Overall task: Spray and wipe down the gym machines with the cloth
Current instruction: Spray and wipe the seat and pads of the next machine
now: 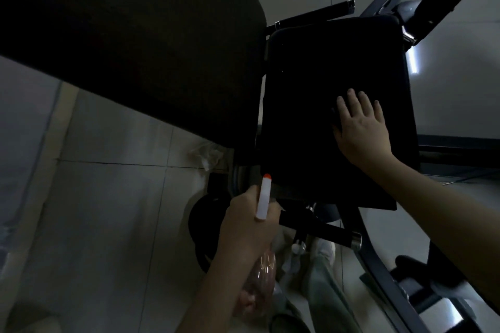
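Right hand (361, 130) lies flat on the black seat pad (319, 76), fingers (351, 100) spread, near the pad's right edge; whether a cloth sits beneath cannot be told in the dark. Left hand (247, 224) grips the spray bottle (263, 197), fingers wrapped round it, nozzle just beside the pad's lower-left corner. Tiled floor (108, 211) lies bare to the left.

Dim, underexposed, soft blur, wide-angle edge distortion

We can't tell if cloth under right hand (361, 130). Spray bottle (261, 276) mostly hidden behind left hand (247, 227). Dark pad (324, 84) too dim.
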Demonstrator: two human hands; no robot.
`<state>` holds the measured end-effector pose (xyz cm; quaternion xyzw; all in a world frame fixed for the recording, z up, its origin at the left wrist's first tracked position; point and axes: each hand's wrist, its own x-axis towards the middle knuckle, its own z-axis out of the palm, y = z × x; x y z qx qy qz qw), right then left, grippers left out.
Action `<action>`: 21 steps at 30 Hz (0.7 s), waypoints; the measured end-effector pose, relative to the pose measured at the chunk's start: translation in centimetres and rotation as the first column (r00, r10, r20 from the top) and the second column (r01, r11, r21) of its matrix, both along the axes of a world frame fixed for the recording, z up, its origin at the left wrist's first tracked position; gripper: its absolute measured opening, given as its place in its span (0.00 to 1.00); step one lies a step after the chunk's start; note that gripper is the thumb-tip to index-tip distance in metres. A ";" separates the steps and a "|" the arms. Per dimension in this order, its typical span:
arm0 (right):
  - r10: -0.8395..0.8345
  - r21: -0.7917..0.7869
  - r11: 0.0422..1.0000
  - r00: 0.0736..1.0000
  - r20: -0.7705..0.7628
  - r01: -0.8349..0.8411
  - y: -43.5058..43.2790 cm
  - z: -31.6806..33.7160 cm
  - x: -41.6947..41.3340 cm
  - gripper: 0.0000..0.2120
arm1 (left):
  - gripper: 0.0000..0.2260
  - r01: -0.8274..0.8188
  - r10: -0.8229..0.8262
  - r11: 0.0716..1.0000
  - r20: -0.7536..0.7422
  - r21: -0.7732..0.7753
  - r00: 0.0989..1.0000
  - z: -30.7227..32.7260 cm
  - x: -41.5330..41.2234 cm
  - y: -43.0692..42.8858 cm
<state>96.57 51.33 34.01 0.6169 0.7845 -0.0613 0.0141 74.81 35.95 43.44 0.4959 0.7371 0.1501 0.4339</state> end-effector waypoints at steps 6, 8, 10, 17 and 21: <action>0.011 -0.070 0.998 0.999 0.048 -0.008 0.2 0.3 -0.1 0.32 | 0.06 0.094 -0.089 0.992 -0.058 0.086 0.994 2.3 -0.8 0.7; 0.017 -0.073 0.997 0.999 0.041 -0.014 0.2 0.4 -0.1 0.34 | 0.08 0.105 -0.099 0.987 -0.047 0.125 0.994 3.1 -0.8 1.5; 0.021 -0.073 0.997 0.999 0.039 -0.018 0.1 0.5 -0.1 0.35 | 0.10 0.111 -0.112 0.981 0.001 0.157 0.994 3.7 -0.7 2.7; 0.033 -0.120 0.992 0.998 0.046 -0.027 -0.1 1.0 -0.3 0.35 | 0.04 0.160 -0.162 0.962 -0.011 0.223 0.987 7.3 0.3 9.5; 0.062 -0.169 0.984 0.997 0.046 -0.053 0.3 1.3 0.4 0.34 | 0.07 0.113 -0.110 0.971 -0.027 0.209 0.994 9.4 0.3 13.3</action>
